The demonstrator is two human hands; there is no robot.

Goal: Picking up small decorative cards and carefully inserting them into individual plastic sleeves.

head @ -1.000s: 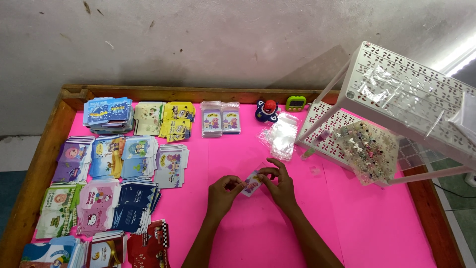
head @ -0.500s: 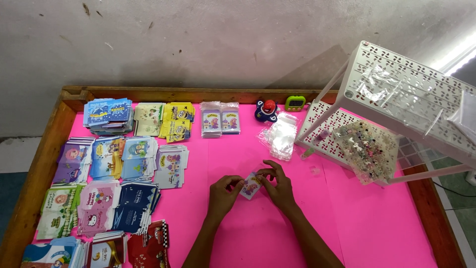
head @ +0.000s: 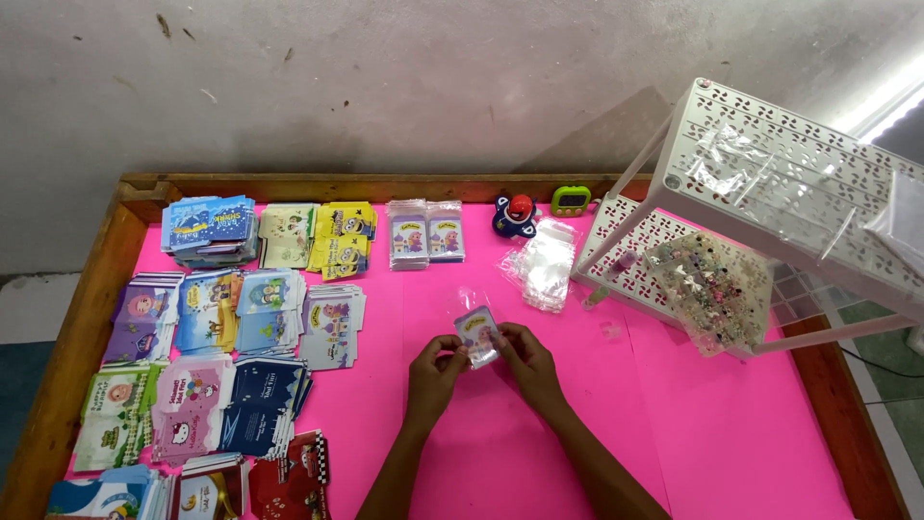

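Fingers point(head: 460, 358) of both hands pinch small card point(head: 477, 333).

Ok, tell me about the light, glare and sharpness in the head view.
Head view: bright glare in the top right corner behind the white rack, whose shadow falls on the grey wall; the pink table is evenly lit, with no hard shadow under the left hand or right hand; the small card they hold is fairly sharp; the table's edges splay from the wide lens.
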